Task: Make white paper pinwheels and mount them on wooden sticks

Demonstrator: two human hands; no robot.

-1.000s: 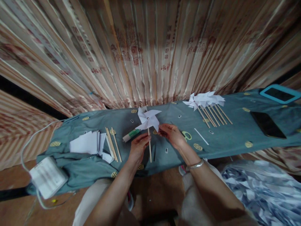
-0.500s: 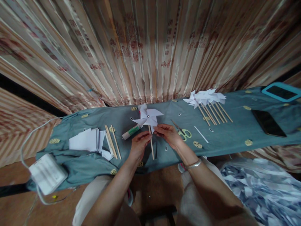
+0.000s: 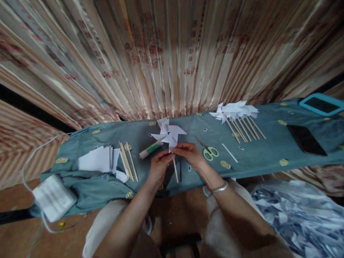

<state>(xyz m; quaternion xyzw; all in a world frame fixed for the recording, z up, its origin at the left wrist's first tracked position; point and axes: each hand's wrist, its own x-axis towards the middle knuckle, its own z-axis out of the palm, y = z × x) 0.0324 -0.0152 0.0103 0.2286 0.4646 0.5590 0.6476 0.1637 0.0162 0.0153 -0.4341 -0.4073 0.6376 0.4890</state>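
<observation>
A white paper pinwheel [image 3: 176,132] on a wooden stick is held up over the middle of the table. My left hand [image 3: 160,165] is closed on its stick just below the paper blades. With fingertips pinched, my right hand [image 3: 190,153] grips the same spot from the other side, at the lower blade tip and stick. Beneath the stick's lower end [image 3: 176,173] lies the cloth. A green and white glue stick [image 3: 151,149] rests left of the pinwheel, partly behind it. Scissors with light green handles [image 3: 211,153] lie right of my right hand.
Several finished pinwheels [image 3: 236,110] lie in a row at the back right. Paper pieces [image 3: 95,160] and loose sticks [image 3: 128,161] are at left, near a white box with a cable [image 3: 55,198]. A dark phone [image 3: 306,140] and blue-framed device [image 3: 322,104] lie far right.
My right fingers have shifted slightly left, onto the stick beside my left fingertips. The stick's lower end has swung a little to the right.
</observation>
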